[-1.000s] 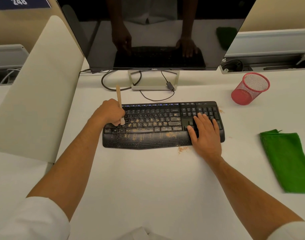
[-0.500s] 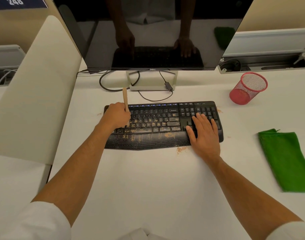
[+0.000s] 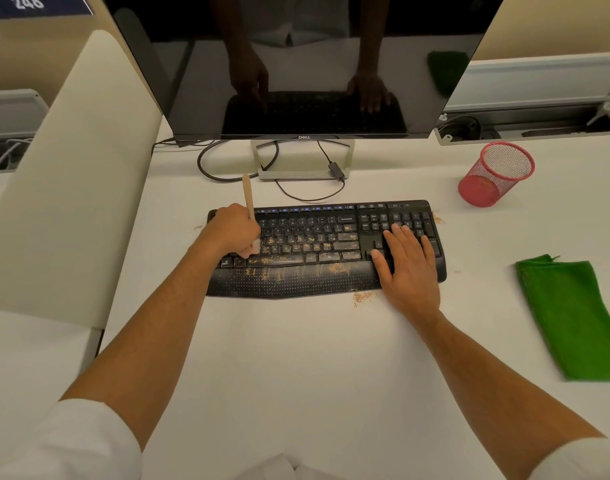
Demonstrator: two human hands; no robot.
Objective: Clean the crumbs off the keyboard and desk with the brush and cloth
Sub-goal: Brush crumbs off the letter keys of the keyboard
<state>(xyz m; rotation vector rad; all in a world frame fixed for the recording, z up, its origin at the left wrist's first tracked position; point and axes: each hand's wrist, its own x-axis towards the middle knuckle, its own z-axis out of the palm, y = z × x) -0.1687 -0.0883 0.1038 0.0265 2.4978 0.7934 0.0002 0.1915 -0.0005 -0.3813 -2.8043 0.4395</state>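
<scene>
A black keyboard (image 3: 317, 271) lies on the white desk (image 3: 296, 358), with brown crumbs (image 3: 336, 268) strewn over its keys and palm rest. A small heap of crumbs (image 3: 363, 297) sits on the desk at its front edge. My left hand (image 3: 232, 230) grips a wooden-handled brush (image 3: 248, 195), its pale bristles down on the left keys. My right hand (image 3: 405, 259) lies flat with straight fingers on the keyboard's right end. A folded green cloth (image 3: 573, 317) rests on the desk at the right, untouched.
A dark monitor (image 3: 296, 64) on a silver stand (image 3: 303, 173) rises behind the keyboard, with cables (image 3: 220, 174) looping beside it. A red mesh cup (image 3: 497, 173) stands at the back right. A pale divider panel (image 3: 71, 168) borders the left.
My left hand with the brush moved right along the left keys and swung the handle from side to side. My right hand stayed in place on the keyboard.
</scene>
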